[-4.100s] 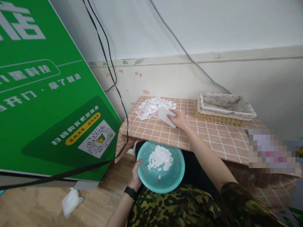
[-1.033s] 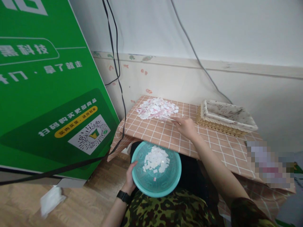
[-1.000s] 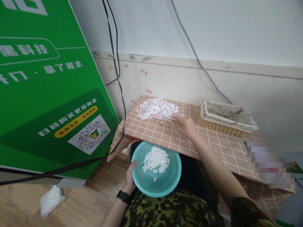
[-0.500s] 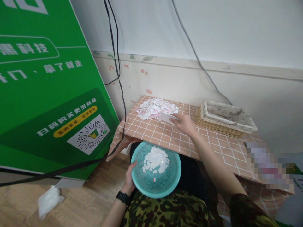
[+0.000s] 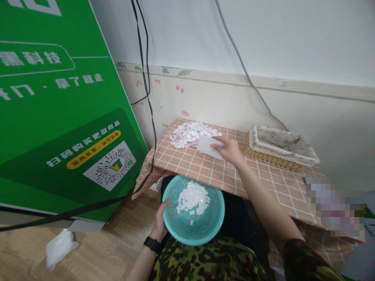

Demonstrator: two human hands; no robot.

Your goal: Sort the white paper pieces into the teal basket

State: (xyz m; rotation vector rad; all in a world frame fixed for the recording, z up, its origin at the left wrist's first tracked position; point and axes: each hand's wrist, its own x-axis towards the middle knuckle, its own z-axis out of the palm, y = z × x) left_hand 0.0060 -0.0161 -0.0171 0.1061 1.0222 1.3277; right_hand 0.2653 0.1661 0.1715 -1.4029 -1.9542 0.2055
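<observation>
My left hand (image 5: pixel 161 219) grips the left rim of a teal plastic colander (image 5: pixel 195 234), which rests at my lap below the table edge. Inside the colander lies a heap of small white paper pieces (image 5: pixel 193 198), with one part-red piece lower down. Over the table, my right hand (image 5: pixel 230 150) pinches a flat white card (image 5: pixel 210 147) by its right side, thumb on top. The card's far end is at the front of a pile of white and pinkish paper scraps (image 5: pixel 190 133).
A checked brown cloth covers the table (image 5: pixel 187 160). On its right stands a wicker basket (image 5: pixel 278 148) with a fabric lining. Black cables (image 5: pixel 150 113) hang at the left, before a green panel (image 5: pixel 73 117). A white plastic bag (image 5: pixel 61 248) lies on the floor.
The white card in my right hand has tilted, so more of its flat face shows. My left hand and the colander have stayed in place.
</observation>
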